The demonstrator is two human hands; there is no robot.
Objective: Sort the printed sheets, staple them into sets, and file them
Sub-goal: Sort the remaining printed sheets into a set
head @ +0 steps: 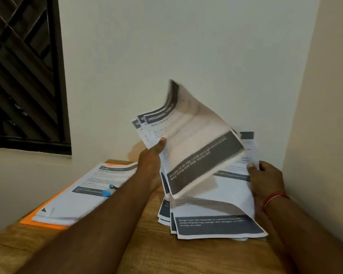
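My left hand (pixel 151 163) grips a bundle of printed sheets (pixel 188 139) lifted above the table, its thumb on the front; the sheets curl and blur. My right hand (pixel 265 178) pinches the right edge of a second group of sheets (pixel 232 192) that rise from a loose stack (pixel 216 224) lying on the wooden table (pixel 151 246). To the left, another stack of sheets (pixel 87 192) lies on an orange folder (pixel 42 223), with a blue stapler (pixel 108 191) on top of it.
The table stands in a corner, with a white wall behind and a cream wall (pixel 325 115) close on the right. A dark wooden window frame (pixel 28 76) is at the upper left. A red thread circles my right wrist.
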